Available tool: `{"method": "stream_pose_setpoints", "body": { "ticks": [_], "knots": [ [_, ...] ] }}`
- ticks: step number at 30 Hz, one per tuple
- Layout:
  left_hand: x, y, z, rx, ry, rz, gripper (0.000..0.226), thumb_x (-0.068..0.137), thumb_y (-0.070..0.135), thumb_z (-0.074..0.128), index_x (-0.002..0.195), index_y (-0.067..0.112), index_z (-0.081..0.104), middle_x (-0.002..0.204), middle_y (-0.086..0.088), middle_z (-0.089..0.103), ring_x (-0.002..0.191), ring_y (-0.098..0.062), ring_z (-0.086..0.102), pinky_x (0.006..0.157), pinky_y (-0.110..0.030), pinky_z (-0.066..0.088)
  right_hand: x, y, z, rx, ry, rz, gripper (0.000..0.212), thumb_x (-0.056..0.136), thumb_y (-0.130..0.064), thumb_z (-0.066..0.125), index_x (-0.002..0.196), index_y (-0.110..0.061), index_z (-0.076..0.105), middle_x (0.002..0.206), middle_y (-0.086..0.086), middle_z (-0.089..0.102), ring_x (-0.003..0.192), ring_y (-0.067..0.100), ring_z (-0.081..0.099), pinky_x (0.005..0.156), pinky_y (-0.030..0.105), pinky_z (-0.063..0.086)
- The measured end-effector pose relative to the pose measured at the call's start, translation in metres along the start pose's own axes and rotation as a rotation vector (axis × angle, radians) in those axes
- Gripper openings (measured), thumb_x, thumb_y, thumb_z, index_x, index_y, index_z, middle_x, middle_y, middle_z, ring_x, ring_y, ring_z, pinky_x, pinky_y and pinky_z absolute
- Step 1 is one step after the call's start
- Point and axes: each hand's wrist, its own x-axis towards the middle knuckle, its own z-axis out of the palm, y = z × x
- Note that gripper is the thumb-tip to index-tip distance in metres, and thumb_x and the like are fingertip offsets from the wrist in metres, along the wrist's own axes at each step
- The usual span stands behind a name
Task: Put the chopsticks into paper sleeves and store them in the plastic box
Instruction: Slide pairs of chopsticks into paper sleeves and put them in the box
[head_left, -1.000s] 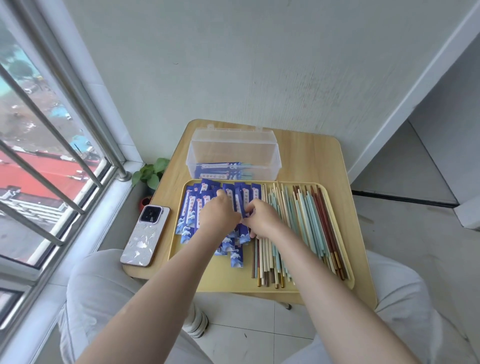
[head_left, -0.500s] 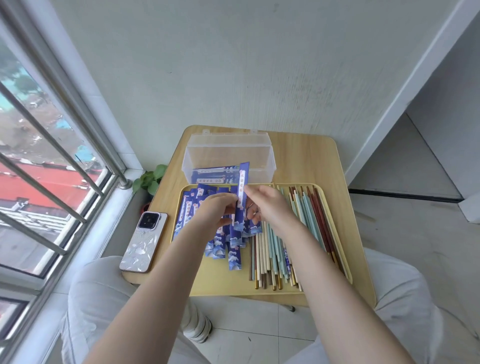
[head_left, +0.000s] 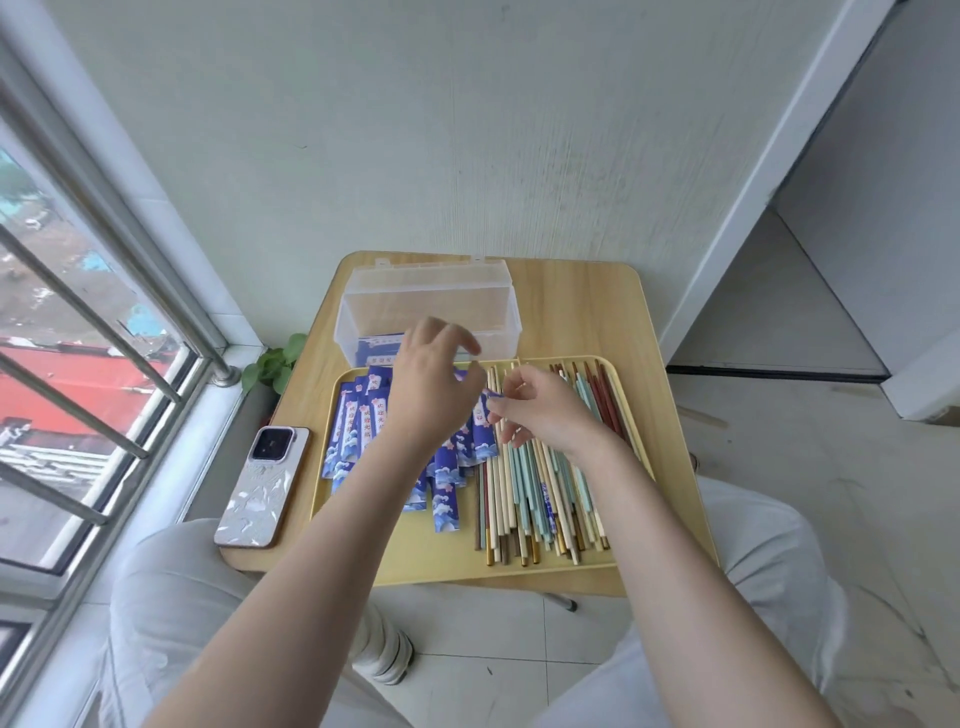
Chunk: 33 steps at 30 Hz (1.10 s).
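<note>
A yellow tray (head_left: 519, 571) holds a pile of blue paper sleeves (head_left: 447, 488) on its left half and several loose chopsticks (head_left: 524, 499) in mixed colours on its right half. Behind it stands the clear plastic box (head_left: 431, 306), open, with a few sleeved chopsticks inside. My left hand (head_left: 428, 387) is raised over the tray's back edge and pinches one blue paper sleeve (head_left: 485, 391), most of it hidden behind the hand. My right hand (head_left: 543, 413), fingers curled, pinches the sleeve's near end above the chopsticks.
A phone (head_left: 262, 486) in a pale case lies on the small wooden table (head_left: 582, 306), left of the tray. A potted plant (head_left: 272, 364) sits below the window bars at left. The wall is close behind the table.
Both hands lifted one sleeve out of the pile. My left hand has risen toward the box, and the sleeve now lies tilted between the hands.
</note>
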Motion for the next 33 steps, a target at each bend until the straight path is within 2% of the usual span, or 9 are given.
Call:
{"method": "stream_pose_setpoints", "body": {
  "ticks": [2, 7, 10, 14, 16, 18, 22, 27, 33],
  "knots": [
    [0.008, 0.008, -0.002, 0.109, -0.176, 0.072, 0.016, 0.092, 0.020, 0.058, 0.102, 0.016, 0.070, 0.108, 0.001, 0.061, 0.102, -0.017, 0.052, 0.091, -0.033, 0.036, -0.002, -0.005, -0.003, 0.006, -0.044, -0.021, 0.015, 0.093, -0.014, 0.070, 0.093, -0.009, 0.056, 0.082, 0.015, 0.069, 0.059, 0.019, 0.062, 0.057, 0.031, 0.053],
    [0.009, 0.012, 0.002, 0.080, -0.588, -0.179, 0.044, 0.106, 0.039, 0.035, 0.088, 0.008, 0.062, 0.081, -0.007, 0.065, 0.082, -0.028, 0.061, 0.076, -0.042, 0.048, -0.003, -0.008, -0.007, 0.104, -0.070, -0.041, 0.021, 0.091, -0.007, 0.070, 0.109, -0.003, 0.061, 0.082, 0.012, 0.069, 0.063, 0.019, 0.062, 0.061, 0.032, 0.053],
    [0.001, 0.006, 0.008, 0.036, -0.581, -0.286, 0.064, 0.103, 0.059, 0.027, 0.076, 0.012, 0.061, 0.076, -0.004, 0.063, 0.075, -0.020, 0.059, 0.076, -0.038, 0.047, -0.002, -0.001, -0.011, 0.101, 0.002, 0.019, 0.016, 0.093, -0.004, 0.066, 0.106, -0.009, 0.060, 0.087, 0.011, 0.073, 0.063, 0.019, 0.065, 0.064, 0.033, 0.057],
    [-0.009, 0.004, 0.012, -0.126, -0.582, -0.449, 0.063, 0.101, 0.063, 0.018, 0.079, 0.015, 0.054, 0.078, -0.005, 0.055, 0.071, -0.020, 0.052, 0.071, -0.034, 0.044, 0.004, 0.022, -0.012, -0.428, 0.196, 0.222, 0.007, 0.095, -0.016, 0.059, 0.091, -0.013, 0.063, 0.077, 0.007, 0.071, 0.059, 0.018, 0.065, 0.063, 0.032, 0.054],
    [-0.012, 0.000, 0.017, -0.173, -0.601, -0.518, 0.061, 0.106, 0.054, 0.019, 0.108, 0.009, 0.060, 0.099, -0.019, 0.060, 0.082, -0.031, 0.059, 0.062, -0.030, 0.044, 0.005, 0.033, -0.004, -0.674, 0.199, 0.298, 0.013, 0.094, -0.021, 0.061, 0.086, -0.011, 0.063, 0.076, 0.005, 0.066, 0.067, 0.021, 0.065, 0.057, 0.029, 0.049],
    [-0.013, -0.005, 0.023, -0.254, -0.634, -0.596, 0.058, 0.109, 0.043, 0.020, 0.140, 0.001, 0.045, 0.126, -0.031, 0.053, 0.084, -0.037, 0.061, 0.052, -0.026, 0.039, 0.003, 0.039, 0.008, -0.784, 0.193, 0.309, 0.014, 0.095, -0.024, 0.062, 0.091, -0.011, 0.061, 0.079, 0.002, 0.061, 0.070, 0.020, 0.062, 0.051, 0.027, 0.040],
    [-0.014, -0.012, 0.028, -0.436, -0.559, -0.690, 0.051, 0.104, 0.056, 0.034, 0.096, 0.007, 0.047, 0.063, -0.005, 0.049, 0.046, -0.018, 0.043, 0.051, -0.029, 0.040, 0.008, 0.041, 0.019, -0.890, 0.227, 0.310, 0.008, 0.098, -0.022, 0.059, 0.093, -0.015, 0.057, 0.084, 0.002, 0.058, 0.074, 0.023, 0.058, 0.047, 0.025, 0.031],
    [-0.022, -0.017, 0.024, -0.367, -0.535, -0.622, 0.032, 0.100, 0.038, 0.058, 0.093, 0.008, 0.049, 0.050, -0.005, 0.059, 0.040, -0.022, 0.048, 0.045, -0.028, 0.045, 0.012, 0.036, 0.023, -0.946, 0.206, 0.324, 0.008, 0.096, -0.011, 0.058, 0.089, -0.014, 0.055, 0.080, 0.002, 0.055, 0.078, 0.025, 0.062, 0.054, 0.028, 0.041],
    [-0.028, -0.015, 0.024, -0.474, -0.521, -0.704, 0.016, 0.097, 0.012, 0.061, 0.104, 0.008, 0.048, 0.071, -0.010, 0.065, 0.045, -0.014, 0.060, 0.050, -0.028, 0.054, 0.012, 0.034, 0.021, -0.859, 0.222, 0.317, 0.024, 0.094, -0.016, 0.062, 0.072, -0.013, 0.050, 0.071, 0.001, 0.053, 0.065, 0.020, 0.058, 0.051, 0.026, 0.040]
  ]
}}
